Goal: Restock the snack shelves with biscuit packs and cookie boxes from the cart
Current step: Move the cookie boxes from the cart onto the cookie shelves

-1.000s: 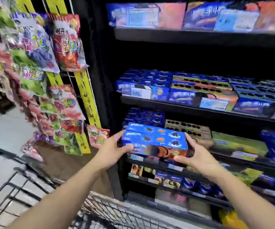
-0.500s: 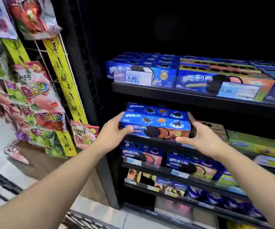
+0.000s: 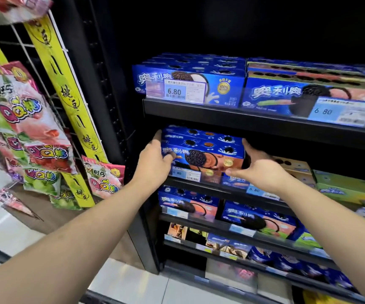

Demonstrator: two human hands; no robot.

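Glossy blue rectangular cardboard cookie boxes (image 3: 203, 151), printed with dark round biscuits, sat at the left end of a black metal shelf (image 3: 210, 188), just beneath the tier above. The left hand (image 3: 154, 164) gripped their left end, thumb across the front face. The right hand (image 3: 259, 170) gripped the right end. Crinkled plastic candy bags (image 3: 34, 137) hung to the left.

Two hands (image 3: 155, 163) (image 3: 262, 170); two boxes (image 3: 203, 154) (held)
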